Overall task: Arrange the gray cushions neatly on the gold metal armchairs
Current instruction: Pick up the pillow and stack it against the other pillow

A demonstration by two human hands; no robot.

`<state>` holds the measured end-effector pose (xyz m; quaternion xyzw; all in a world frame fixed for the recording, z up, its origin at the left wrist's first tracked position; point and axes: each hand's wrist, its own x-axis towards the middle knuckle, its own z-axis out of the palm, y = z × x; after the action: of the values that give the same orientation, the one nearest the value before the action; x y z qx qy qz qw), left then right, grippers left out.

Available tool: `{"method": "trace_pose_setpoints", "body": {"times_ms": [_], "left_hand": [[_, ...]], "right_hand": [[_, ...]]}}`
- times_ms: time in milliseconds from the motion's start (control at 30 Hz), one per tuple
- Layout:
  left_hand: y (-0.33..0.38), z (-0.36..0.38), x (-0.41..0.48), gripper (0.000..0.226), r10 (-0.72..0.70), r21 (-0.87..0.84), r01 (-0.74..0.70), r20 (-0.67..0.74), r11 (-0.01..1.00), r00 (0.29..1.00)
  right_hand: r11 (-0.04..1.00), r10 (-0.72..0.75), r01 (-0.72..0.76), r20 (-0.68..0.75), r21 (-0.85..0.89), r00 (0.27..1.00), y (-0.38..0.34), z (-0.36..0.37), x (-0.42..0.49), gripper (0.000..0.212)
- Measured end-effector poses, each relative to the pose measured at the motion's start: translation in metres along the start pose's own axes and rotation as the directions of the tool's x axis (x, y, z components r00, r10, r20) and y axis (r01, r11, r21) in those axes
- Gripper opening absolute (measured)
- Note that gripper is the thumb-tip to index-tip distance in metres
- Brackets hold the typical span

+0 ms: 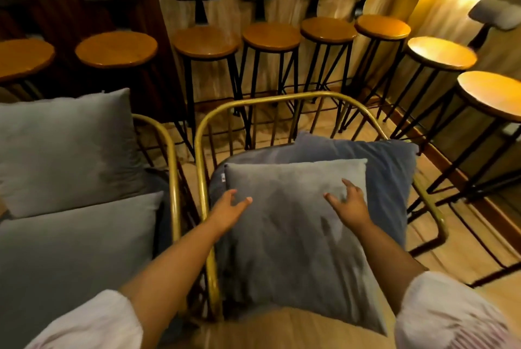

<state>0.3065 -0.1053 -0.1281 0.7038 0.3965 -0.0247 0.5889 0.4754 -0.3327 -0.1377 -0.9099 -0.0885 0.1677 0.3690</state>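
Fingers spread on both my hands, flanking the gray cushion; right hand presses it, left hand hovers at its edge.

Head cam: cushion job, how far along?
Done, by the look of it: left armchair has two gray cushions, one upright, one in front. In hand: left hand and right hand, both open, on the top cushion of the right armchair. Left: stand it and the cushion beneath up.
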Motion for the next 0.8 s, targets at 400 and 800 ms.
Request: {"method": "trace_pose_setpoints", "body": {"times_ms": [400,800], "left_hand": [[-0.04,0.029,0.096,0.077,-0.201,-0.175,0.176,-0.141,0.969,0.969],[-0.074,0.054,0.134,0.113,-0.285,-0.264,0.233,-0.175,0.936,0.943]], "right_hand": [[0.953,0.265,-0.26,-0.013,0.159,0.964,0.069,0.014,0.063,0.12],[0.885,0.234,-0.159,-0.122,0.438,0.965,0.114,0.027,0.051,0.102]]}}
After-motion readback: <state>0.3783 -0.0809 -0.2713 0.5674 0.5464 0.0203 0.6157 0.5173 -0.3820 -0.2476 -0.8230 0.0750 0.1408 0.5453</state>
